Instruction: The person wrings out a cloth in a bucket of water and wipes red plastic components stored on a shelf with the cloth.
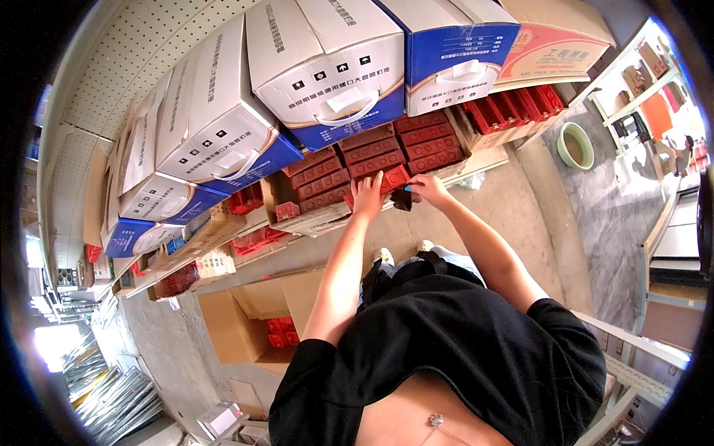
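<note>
My left hand (367,195) rests with its fingers apart on a bright red piece (394,179) at the front of an open carton (327,219) on the shelf. My right hand (429,190) is closed on a dark cloth (402,198) beside the right end of that piece. Behind my hands, rows of dark red blocks (372,157) with round marks fill the carton. A small red block (287,211) sits at the carton's left end.
White and blue boxes (327,67) line the shelf above. Red bins (513,109) stand at the right. On the floor are an open cardboard box (223,320) holding red pieces (282,332) and a green tub (576,146). A metal rail (632,342) is behind me.
</note>
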### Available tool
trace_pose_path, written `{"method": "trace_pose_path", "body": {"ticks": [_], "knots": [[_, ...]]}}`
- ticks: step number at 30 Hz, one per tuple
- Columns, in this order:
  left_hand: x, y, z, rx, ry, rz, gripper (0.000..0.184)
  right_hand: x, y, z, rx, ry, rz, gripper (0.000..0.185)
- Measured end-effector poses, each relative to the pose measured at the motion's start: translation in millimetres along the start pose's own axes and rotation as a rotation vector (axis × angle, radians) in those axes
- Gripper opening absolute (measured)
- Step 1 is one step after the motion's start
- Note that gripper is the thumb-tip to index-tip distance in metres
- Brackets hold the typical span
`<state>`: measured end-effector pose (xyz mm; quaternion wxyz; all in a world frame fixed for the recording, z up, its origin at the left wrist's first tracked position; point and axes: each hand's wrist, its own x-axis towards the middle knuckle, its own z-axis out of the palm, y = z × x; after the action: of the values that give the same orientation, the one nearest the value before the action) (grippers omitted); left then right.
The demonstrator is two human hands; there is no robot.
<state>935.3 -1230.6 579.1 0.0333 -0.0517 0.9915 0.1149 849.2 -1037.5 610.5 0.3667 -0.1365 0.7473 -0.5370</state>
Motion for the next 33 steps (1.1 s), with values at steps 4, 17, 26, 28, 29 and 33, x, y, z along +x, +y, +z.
{"method": "trace_pose_path", "body": {"ticks": [4, 17, 26, 28, 29, 33], "knots": [[-0.4, -0.4, -3.6, 0.015, -0.01, 0.0, 0.072, 7.9, 7.6, 0.9, -0.632, 0.415, -0.66, 0.012], [1.2, 4.5, -12.6, -0.004, -0.153, -0.041, 0.072, -8.3, -14.5, 0.1, -0.666, 0.42, -0.784, 0.009], [-1.5, 6.6, -18.6, 0.011, -0.186, -0.034, 0.07, 13.9, 24.1, 5.8, 0.038, 0.231, -0.298, 0.016], [-1.1, 6.5, -15.6, 0.002, -0.163, -0.036, 0.069, -3.9, -7.4, 14.4, 0.384, 0.174, -0.284, 0.022], [-1.1, 6.1, -14.1, -0.002, -0.152, -0.038, 0.069, 3.2, -1.7, 16.5, 0.356, 0.215, -0.282, 0.022], [-0.5, 4.9, -14.2, -0.012, -0.116, -0.033, 0.069, 16.0, -2.8, 26.3, 0.306, 0.279, -0.195, 0.02]]}}
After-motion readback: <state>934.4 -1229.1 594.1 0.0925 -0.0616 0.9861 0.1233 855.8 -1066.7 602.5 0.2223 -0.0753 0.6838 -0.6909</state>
